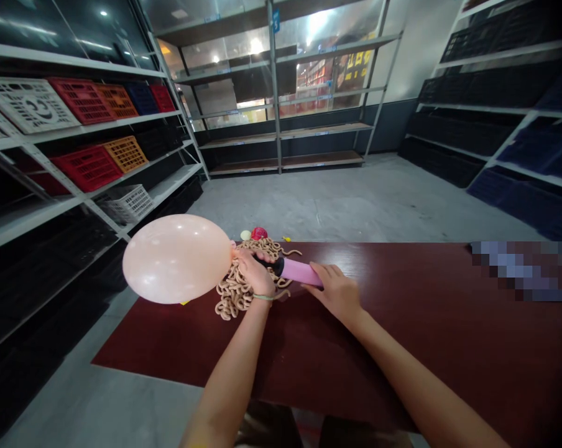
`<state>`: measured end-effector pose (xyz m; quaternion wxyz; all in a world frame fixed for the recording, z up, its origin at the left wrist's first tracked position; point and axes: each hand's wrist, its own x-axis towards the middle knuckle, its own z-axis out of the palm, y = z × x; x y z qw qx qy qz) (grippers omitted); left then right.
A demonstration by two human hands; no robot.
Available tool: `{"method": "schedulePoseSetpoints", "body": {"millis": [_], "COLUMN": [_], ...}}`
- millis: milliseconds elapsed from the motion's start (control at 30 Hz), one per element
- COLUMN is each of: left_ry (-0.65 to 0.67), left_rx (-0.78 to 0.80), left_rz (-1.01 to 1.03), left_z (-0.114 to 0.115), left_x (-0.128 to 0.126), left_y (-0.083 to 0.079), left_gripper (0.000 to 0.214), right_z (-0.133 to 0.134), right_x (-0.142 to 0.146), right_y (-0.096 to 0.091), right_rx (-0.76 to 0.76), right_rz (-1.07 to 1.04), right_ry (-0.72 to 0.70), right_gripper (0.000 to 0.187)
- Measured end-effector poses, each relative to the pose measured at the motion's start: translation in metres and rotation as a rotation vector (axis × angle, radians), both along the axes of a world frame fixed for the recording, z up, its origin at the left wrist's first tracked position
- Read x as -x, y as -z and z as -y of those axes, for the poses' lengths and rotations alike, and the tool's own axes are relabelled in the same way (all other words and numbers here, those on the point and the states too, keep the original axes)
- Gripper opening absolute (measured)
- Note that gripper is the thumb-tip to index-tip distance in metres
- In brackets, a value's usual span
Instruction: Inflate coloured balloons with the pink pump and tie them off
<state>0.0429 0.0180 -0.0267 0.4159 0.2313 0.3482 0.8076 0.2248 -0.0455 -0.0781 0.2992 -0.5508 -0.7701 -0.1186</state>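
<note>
1. Shelving surrounds a grey floor: a crate-filled left rack at ten o'clock, a back rack at twelve, and a right rack at two.
2. Across the near side lies a dark red table, glossy under the light; at three o'clock a pixelated patch hides whatever is there.
3. Above the table's left half is the pump, gripped between both hands. Its long axis runs slantwise: the black nozzle end points between nine and ten o'clock, the pink barrel's other end between three and four.
4. Right hand: wrapped round the pink barrel near its rear end.
5. Left hand: closed about the balloon's neck and the pump's black end; a pale green band circles that wrist.
6. The balloon, peach and swollen, sits at nine o'clock from the left hand. Its long axis lies nearly level, neck towards three o'clock, rounded end towards nine.
7. Tan coils heap on the table beneath and around the left hand.
8. Beyond them, at twelve o'clock from that hand, are a red ball and a pale ball, side by side; a yellow bit lies between one and two.
</note>
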Motion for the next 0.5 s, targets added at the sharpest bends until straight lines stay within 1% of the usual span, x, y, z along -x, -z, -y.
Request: {"method": "schedulePoseSetpoints", "body": {"millis": [67, 133, 200, 367, 433, 500], "left_ry": [0.05, 0.046, 0.007, -0.087, -0.117, -0.14], "left_rx": [0.011, -0.006, -0.031, -0.041, -0.047, -0.05], "left_rz": [-0.005, -0.004, 0.014, 0.094, 0.105, 0.113], "left_z": [0.0, -0.001, -0.003, -0.01, -0.011, -0.01], "left_x": [-0.007, -0.008, -0.003, 0.023, 0.029, 0.029], "left_y": [0.004, 0.006, 0.005, -0.002, -0.004, -0.004], "left_gripper": [0.035, 0.034, 0.031, 0.029, 0.028, 0.027], "right_z": [-0.001, -0.005, -0.012, -0.024, -0.022, -0.017], "right_x": [-0.001, -0.008, -0.021, -0.05, -0.051, -0.044], "right_y": [-0.001, 0.001, 0.003, 0.007, 0.006, 0.004], "right_rx": [-0.003, -0.006, -0.015, -0.057, -0.059, -0.038], "right_rz": [0.009, 0.018, 0.022, 0.012, 0.016, 0.023], "right_ry": [-0.034, -0.03, 0.013, 0.128, 0.161, 0.178], "right_gripper": [0.044, 0.041, 0.038, 0.032, 0.031, 0.03]}}
